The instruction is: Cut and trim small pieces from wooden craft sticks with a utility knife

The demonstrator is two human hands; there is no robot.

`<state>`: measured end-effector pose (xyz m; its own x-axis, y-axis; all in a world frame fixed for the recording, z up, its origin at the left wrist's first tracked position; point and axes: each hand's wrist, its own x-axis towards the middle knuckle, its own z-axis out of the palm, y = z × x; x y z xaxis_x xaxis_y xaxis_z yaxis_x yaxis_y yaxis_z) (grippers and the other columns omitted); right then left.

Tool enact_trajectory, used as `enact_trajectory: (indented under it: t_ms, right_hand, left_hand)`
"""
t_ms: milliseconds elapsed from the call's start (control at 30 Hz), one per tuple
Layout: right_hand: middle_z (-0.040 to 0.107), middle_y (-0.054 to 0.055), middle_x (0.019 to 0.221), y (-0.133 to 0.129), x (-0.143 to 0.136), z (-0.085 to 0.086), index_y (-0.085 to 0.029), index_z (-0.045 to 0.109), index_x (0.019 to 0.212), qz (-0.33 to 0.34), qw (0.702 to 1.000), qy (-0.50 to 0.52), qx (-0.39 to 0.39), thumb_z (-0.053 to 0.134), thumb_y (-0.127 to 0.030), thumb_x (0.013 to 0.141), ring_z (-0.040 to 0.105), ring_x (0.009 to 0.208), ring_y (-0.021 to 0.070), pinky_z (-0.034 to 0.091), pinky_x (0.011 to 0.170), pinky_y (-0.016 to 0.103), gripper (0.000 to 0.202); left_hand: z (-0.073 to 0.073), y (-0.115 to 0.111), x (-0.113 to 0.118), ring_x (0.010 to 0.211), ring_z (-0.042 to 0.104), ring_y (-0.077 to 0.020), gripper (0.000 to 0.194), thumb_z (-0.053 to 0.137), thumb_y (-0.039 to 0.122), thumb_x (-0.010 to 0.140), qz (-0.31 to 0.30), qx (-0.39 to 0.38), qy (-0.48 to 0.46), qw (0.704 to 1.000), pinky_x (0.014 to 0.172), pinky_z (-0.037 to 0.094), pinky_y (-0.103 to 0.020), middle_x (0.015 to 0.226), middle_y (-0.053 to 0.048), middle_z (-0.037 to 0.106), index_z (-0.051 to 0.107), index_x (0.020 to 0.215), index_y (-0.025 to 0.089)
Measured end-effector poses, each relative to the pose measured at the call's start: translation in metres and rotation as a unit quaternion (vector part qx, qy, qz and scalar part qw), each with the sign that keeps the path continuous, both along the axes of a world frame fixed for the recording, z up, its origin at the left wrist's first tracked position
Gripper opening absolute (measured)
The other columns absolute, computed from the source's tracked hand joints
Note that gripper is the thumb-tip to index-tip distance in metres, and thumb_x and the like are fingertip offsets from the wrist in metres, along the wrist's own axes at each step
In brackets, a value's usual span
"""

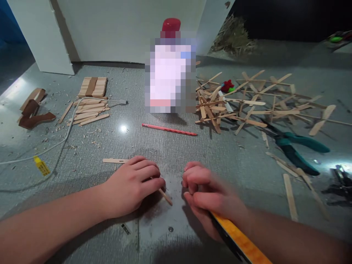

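My left hand (137, 183) rests low over the work surface with its fingers curled around a thin wooden stick (165, 197), whose end sticks out toward the lower right. Just beyond that hand a flat craft stick (113, 160) lies on the surface, partly covered by the fingers. My right hand (207, 196) is closed around a yellow-orange tool with a black edge (242, 240); the tool runs down to the bottom edge and its front end is hidden. The two hands are apart, above a smooth grey patch (154, 234).
Beyond the hands lie a red pencil (169, 129) and a blurred-out bottle with a red cap (171, 25). Craft sticks (92, 110) and a white cable (67, 135) are at left. Joined stick pieces (244, 106) and green-handled pliers (291, 157) lie at right.
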<state>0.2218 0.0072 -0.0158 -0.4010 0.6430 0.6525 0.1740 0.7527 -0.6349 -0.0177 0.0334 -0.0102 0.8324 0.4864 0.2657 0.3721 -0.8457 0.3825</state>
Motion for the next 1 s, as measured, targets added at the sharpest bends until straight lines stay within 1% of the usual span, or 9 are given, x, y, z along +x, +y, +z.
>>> enact_trajectory:
  t_ms: [100, 167, 300, 367, 467, 633, 833, 1000]
  right_hand:
    - [0.05, 0.0, 0.087, 0.0016, 0.0011, 0.0007, -0.022, 0.053, 0.087, 0.005, 1.0, -0.004, -0.004, 0.055, 0.001, 0.079, 0.055, 0.079, 0.0146, 0.057, 0.077, 0.04, 0.025]
    - [0.051, 0.001, 0.087, 0.002, 0.002, 0.0015, -0.022, 0.056, 0.092, 0.01, 1.0, -0.003, -0.005, 0.056, 0.002, 0.079, 0.054, 0.078, 0.0146, 0.056, 0.073, 0.038, 0.026]
    - [0.054, 0.002, 0.09, 0.0019, 0.0034, 0.0016, -0.022, 0.06, 0.101, 0.002, 1.0, -0.004, -0.012, 0.054, 0.001, 0.085, 0.055, 0.079, 0.0146, 0.056, 0.074, 0.038, 0.029]
    - [0.054, 0.002, 0.091, 0.0018, 0.0042, 0.0004, -0.022, 0.062, 0.103, 0.001, 1.0, -0.005, -0.014, 0.054, -0.001, 0.088, 0.056, 0.081, 0.0152, 0.056, 0.074, 0.038, 0.027]
    - [0.055, 0.003, 0.094, 0.0022, 0.0051, -0.0018, -0.02, 0.064, 0.105, 0.007, 1.0, -0.011, -0.007, 0.054, -0.003, 0.09, 0.058, 0.084, 0.0158, 0.056, 0.077, 0.039, 0.025]
    - [0.057, 0.003, 0.098, 0.0032, 0.005, -0.0044, -0.019, 0.067, 0.102, 0.004, 1.0, -0.018, 0.012, 0.057, 0.0, 0.089, 0.06, 0.089, 0.0155, 0.054, 0.088, 0.043, 0.025]
    - [0.057, 0.002, 0.095, 0.001, 0.0065, -0.0065, -0.024, 0.07, 0.106, -0.005, 1.0, -0.022, -0.014, 0.059, -0.005, 0.089, 0.06, 0.089, 0.0162, 0.055, 0.084, 0.042, 0.028]
    - [0.057, 0.002, 0.094, 0.0003, 0.007, -0.007, -0.024, 0.071, 0.107, -0.012, 1.0, -0.02, 0.002, 0.06, -0.008, 0.091, 0.06, 0.089, 0.0165, 0.055, 0.086, 0.042, 0.025]
  left_hand:
    - [0.0014, 0.0002, -0.0007, 0.093, 0.064, -0.0184, 0.026, 0.041, 0.009, 0.1, 0.007, 0.007, -0.004, 1.0, 0.09, 0.047, -0.037, 0.099, -0.004, 0.071, 0.064, 0.11, 0.018]
    - [0.0021, 0.0001, -0.0016, 0.085, 0.063, -0.0175, 0.025, 0.041, 0.01, 0.1, 0.017, 0.031, -0.014, 0.999, 0.083, 0.046, -0.036, 0.097, -0.004, 0.071, 0.063, 0.108, 0.017]
    - [0.0037, -0.0014, -0.003, 0.08, 0.063, -0.0169, 0.024, 0.042, 0.01, 0.1, 0.064, 0.086, -0.01, 0.994, 0.076, 0.046, -0.034, 0.096, -0.005, 0.072, 0.063, 0.108, 0.014]
    - [0.0051, -0.0029, -0.0027, 0.077, 0.062, -0.0171, 0.024, 0.042, 0.01, 0.1, 0.072, 0.11, 0.006, 0.991, 0.073, 0.046, -0.034, 0.094, -0.005, 0.072, 0.064, 0.107, 0.013]
    - [0.0067, -0.0052, -0.0015, 0.072, 0.06, -0.018, 0.024, 0.041, 0.012, 0.101, 0.058, 0.127, 0.027, 0.99, 0.067, 0.044, -0.034, 0.088, -0.005, 0.07, 0.065, 0.105, 0.013]
    - [0.0062, -0.0072, 0.001, 0.072, 0.059, -0.0191, 0.023, 0.043, 0.016, 0.101, 0.036, 0.105, 0.032, 0.993, 0.066, 0.045, -0.035, 0.085, -0.005, 0.069, 0.066, 0.102, 0.014]
    - [0.0065, -0.0078, 0.0022, 0.068, 0.058, -0.0183, 0.022, 0.044, 0.017, 0.1, 0.02, 0.113, 0.039, 0.993, 0.063, 0.046, -0.034, 0.081, -0.005, 0.066, 0.066, 0.098, 0.014]
    - [0.0062, -0.0073, 0.0025, 0.071, 0.061, -0.0183, 0.025, 0.043, 0.017, 0.102, -0.003, 0.099, 0.022, 0.995, 0.063, 0.049, -0.032, 0.084, -0.008, 0.067, 0.067, 0.099, 0.012]
